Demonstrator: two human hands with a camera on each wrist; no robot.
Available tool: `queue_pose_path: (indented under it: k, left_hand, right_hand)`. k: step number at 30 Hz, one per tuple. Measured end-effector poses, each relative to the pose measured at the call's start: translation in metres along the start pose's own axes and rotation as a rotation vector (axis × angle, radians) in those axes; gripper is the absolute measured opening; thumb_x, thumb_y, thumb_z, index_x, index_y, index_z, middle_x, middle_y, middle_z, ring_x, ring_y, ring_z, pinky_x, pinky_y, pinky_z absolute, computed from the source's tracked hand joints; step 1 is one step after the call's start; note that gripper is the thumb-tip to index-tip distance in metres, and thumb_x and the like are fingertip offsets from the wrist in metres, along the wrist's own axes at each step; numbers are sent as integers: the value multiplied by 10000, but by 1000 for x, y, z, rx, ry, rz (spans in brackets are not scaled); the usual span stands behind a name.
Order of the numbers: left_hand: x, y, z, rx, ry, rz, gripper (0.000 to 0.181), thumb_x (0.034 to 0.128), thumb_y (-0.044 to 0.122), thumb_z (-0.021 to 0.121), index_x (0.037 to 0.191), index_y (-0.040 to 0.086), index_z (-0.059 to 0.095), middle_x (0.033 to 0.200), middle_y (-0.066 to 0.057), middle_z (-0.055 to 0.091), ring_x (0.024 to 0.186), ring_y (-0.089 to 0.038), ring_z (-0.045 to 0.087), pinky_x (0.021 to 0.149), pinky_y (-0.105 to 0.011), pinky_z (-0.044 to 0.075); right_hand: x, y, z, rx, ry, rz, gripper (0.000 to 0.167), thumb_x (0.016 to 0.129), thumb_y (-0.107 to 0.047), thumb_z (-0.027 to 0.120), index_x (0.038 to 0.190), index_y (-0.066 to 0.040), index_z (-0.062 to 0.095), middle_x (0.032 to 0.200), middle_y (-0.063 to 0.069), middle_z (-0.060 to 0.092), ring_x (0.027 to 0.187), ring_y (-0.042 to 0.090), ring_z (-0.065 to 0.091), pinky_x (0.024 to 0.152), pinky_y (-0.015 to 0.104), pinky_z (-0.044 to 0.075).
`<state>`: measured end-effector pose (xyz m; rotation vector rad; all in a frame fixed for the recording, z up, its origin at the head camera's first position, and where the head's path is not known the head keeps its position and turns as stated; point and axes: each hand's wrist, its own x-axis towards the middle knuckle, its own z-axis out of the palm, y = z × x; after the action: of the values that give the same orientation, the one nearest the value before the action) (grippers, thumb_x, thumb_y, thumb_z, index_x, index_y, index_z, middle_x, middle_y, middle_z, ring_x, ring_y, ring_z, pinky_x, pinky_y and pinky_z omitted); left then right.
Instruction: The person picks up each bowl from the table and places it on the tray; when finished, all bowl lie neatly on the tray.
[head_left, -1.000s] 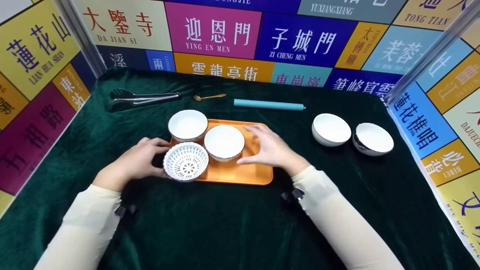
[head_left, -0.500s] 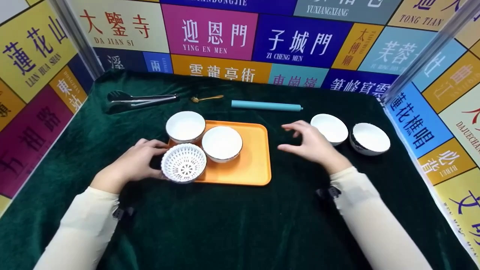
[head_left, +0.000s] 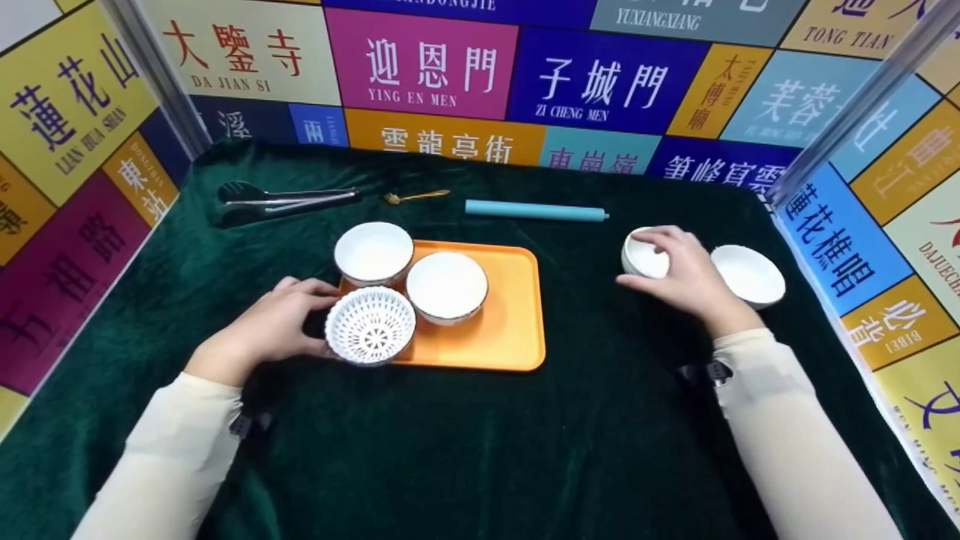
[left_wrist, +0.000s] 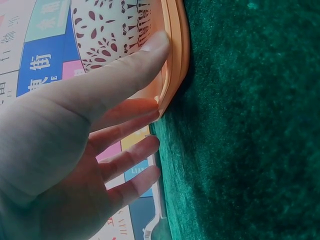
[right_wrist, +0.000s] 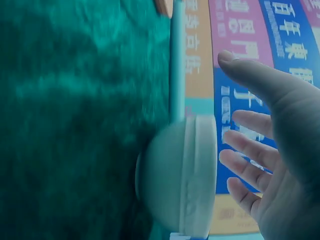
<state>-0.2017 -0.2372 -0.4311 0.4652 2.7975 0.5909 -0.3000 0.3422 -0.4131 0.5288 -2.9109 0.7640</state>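
Note:
On the left, my left hand (head_left: 271,324) rests at the side of the orange tray (head_left: 514,330), beside a bowl with a dark leaf-like pattern (head_left: 371,326). In the left wrist view its thumb lies at the tray rim (left_wrist: 175,55), and the other fingers are spread and fairly straight. A plain white bowl (head_left: 448,283) and another white bowl (head_left: 373,251) stand with the patterned one on the tray. My right hand (head_left: 686,274) hovers over a ribbed white bowl (head_left: 636,259) at the right. In the right wrist view its relaxed fingers are apart from that bowl's rim (right_wrist: 200,175).
Another white bowl (head_left: 750,274) stands right of the right hand, partly hidden. Along the back lie black-ended tongs (head_left: 289,199), a small gold utensil (head_left: 416,196) and a turquoise stick (head_left: 536,211). A dark green cloth (head_left: 465,450) covers the table; printed panels (head_left: 427,64) enclose it.
My right hand has moved from beside the plain bowl on the tray rightward to the ribbed white bowl. My left hand has stayed at the tray.

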Motion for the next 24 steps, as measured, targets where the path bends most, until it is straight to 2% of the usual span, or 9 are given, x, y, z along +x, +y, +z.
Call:
queue_pose_path:
  k: [5,9,13,16,20,24]
  left_hand:
    - [-1,1,-1,-2,-5,-4,785,806,426,880,1463,105,594,1545,-113,496,1345,-352,415,1115,-634,393]
    - [-2,0,0,4,1,-5,790,798,419,887,1461,102,596,1544,-110,497,1343,-347,416,1113,-631,394]
    - [-1,-1,2,5,3,0,792,796,428,887,1457,98,599,1544,-112,498,1333,-348,418,1108,-630,395]
    - [0,-1,2,7,5,6,787,798,426,886,1453,95,602,1543,-113,499,1324,-345,421,1104,-625,398]
    - [0,0,1,8,3,-2,773,801,411,887,1449,97,607,1547,-108,497,1325,-339,418,1112,-623,391]
    - [0,0,0,4,0,-10,773,803,415,884,1455,109,603,1552,-103,491,1334,-339,411,1117,-628,384]
  right_hand:
    - [-3,16,-10,-31,-23,66,838,792,-544,855,1466,-130,578,1508,179,476,1339,410,402,1090,630,328]
    - [-4,27,-17,-36,-30,81,849,797,-538,851,1472,-110,565,1520,195,450,1390,434,342,1121,669,262]
    - [-6,38,-22,-61,-25,91,882,797,-561,840,1481,-89,547,1515,217,446,1388,448,344,1089,674,247]
    - [-7,42,-22,-89,-41,103,958,787,-592,833,1521,-79,493,1528,239,424,1389,462,340,1067,682,229]
    - [-5,43,-23,-114,-75,128,1076,767,-641,824,1581,-81,397,1568,253,375,1415,475,311,1104,718,162]
    - [-2,46,-25,-142,-104,147,1144,739,-679,822,1581,-43,379,1564,273,378,1412,480,328,1114,716,125]
